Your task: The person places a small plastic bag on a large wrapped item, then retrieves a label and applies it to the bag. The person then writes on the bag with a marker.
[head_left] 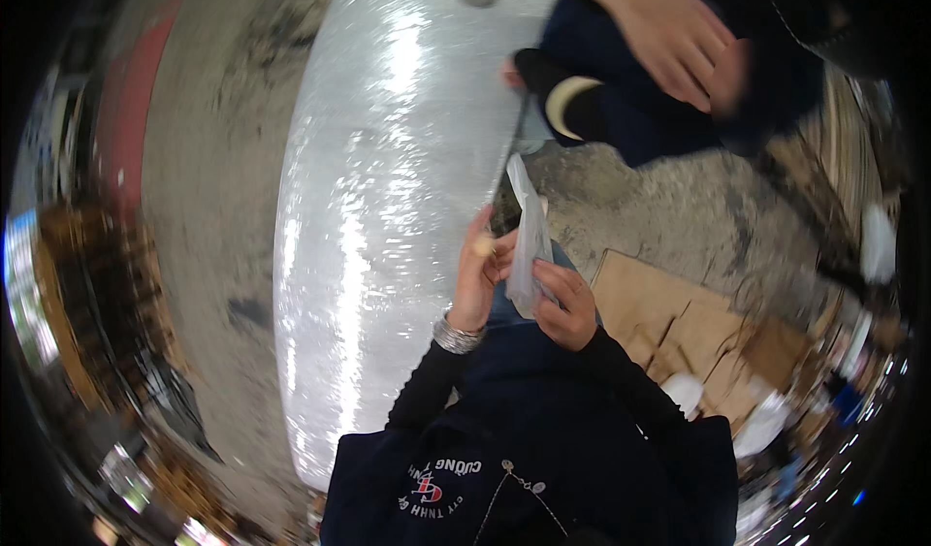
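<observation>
Dark sleeves (543, 401) nearest; both hands (left hand (477, 279), right hand (567, 304)) grip clear bag (529, 245).

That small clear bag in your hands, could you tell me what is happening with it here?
Both hands hold a small clear plastic bag upright: the right hand grips its lower part, the left hand touches its edge. A large roll of bubble wrap lies on the floor alongside. Another person's hand shows above.

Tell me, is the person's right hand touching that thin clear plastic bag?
Touching. The head view shows the right hand with its fingers curled around the lower end of the clear plastic bag, no gap between them.
</observation>
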Motion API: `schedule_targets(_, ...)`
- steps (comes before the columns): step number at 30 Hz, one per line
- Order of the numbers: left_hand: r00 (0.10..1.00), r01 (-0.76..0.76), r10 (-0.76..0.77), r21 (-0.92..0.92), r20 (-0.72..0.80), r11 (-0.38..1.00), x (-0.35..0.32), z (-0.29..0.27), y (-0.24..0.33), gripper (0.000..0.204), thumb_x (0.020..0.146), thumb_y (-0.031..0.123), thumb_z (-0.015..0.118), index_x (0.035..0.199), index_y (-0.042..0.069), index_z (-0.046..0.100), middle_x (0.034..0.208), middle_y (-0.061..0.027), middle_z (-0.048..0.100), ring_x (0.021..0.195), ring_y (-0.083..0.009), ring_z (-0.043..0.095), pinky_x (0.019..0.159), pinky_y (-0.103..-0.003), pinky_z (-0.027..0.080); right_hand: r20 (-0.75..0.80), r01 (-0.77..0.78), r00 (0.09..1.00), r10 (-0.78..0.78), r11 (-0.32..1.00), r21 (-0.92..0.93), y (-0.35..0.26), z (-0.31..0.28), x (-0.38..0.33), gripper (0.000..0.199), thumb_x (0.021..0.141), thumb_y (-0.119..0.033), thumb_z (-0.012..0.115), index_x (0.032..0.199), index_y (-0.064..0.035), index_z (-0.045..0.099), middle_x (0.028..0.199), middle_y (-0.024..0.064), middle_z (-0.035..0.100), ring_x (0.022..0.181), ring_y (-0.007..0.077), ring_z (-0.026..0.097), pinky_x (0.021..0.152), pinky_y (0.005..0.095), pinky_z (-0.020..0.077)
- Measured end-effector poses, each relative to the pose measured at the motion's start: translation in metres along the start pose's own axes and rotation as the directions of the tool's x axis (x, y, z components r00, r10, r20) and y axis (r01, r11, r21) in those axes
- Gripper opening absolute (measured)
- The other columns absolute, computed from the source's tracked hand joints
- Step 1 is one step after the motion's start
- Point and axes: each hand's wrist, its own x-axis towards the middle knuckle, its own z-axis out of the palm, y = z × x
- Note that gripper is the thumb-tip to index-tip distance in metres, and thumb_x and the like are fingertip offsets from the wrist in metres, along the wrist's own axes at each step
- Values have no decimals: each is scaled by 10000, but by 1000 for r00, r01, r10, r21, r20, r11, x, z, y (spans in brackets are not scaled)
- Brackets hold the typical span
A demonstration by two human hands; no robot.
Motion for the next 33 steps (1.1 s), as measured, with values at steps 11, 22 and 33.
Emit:
schedule_targets(11, 462, 134, -853, 933, 240, 335, 6, 121, -190, 231, 955, 163, 559, 1076, -16, 642, 901, 4, 665, 754, -40, 584, 649, -210, 474, -179, -217, 964, 197, 971, -99, -22, -127, -210, 150, 753, -126, 700, 853, -86, 597, 1201, 109, 595, 1098, 272, 578, 899, 397, 472)
schedule_targets(22, -103, -949, -972, 271, 210, 159, -47, 456, -426, 319, 893, 186, 563, 1171, 49, 635, 793, -227, 611, 658, -261, 648, 621, -361, 479, -598, -566, 682, 421, 822, -67, 56, -416, -448, 189, 829, -230, 672, 977, -111, 668, 951, 64, 666, 927, 263, 630, 847, 394, 472)
schedule_targets(33, 153, 470, -901, 772, 406, 428, -41, 573, -735, 982, 782, 795, 388, 1467, 102, 273, 1507, -182, 274, 1382, -362, 279, 1116, -561, 221, -687, -588, 12, 726, 561, 582, 191, -660, -632, 212, 854, -189, 652, 893, 19, 659, 701, 138, 647, 569, 168, 606, 534, 298, 456)
